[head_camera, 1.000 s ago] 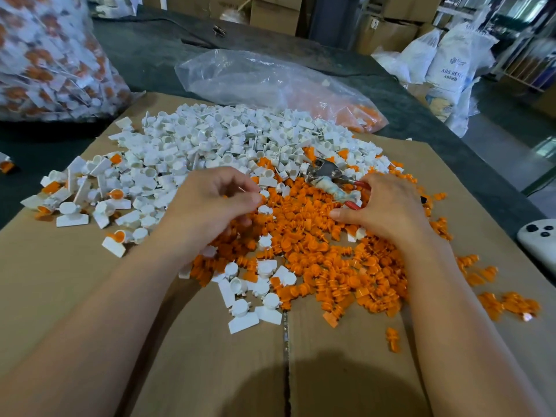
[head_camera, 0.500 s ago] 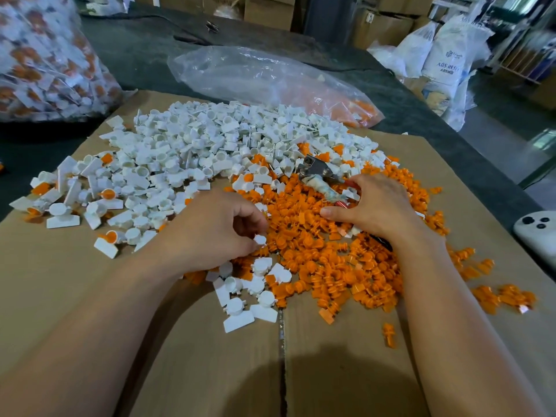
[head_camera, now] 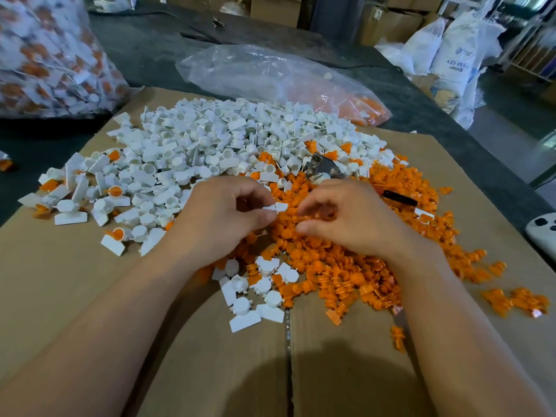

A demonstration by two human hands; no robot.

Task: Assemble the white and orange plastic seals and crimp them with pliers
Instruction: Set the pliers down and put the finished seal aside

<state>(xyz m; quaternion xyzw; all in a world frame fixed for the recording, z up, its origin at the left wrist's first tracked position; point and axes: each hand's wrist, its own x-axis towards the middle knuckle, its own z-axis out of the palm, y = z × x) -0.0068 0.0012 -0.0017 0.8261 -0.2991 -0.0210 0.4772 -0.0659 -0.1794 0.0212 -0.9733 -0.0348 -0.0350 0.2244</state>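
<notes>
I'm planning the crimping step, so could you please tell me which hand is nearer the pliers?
Right. The right hand sits just in front of the pliers, hiding part of their handles; the left hand is farther, down-left, pinching a white seal.

A flattened sheet of brown corrugated cardboard [head_camera: 75, 296] covers the near part of a dark grey worktable [head_camera: 156, 52]. On the table, a bulging clear plastic bag [head_camera: 45, 61] sits at the far left and a slack, crumpled clear plastic bag [head_camera: 255, 70] lies further back. Beyond the table's far edge stand brown cardboard cartons [head_camera: 388, 22]. To the right, white woven sacks with dark print [head_camera: 454, 58] lean together on a pale grey concrete floor [head_camera: 508, 139], where the room is brightest, and a white rounded plastic device with dark buttons [head_camera: 541, 233] shows at the right edge.
</notes>
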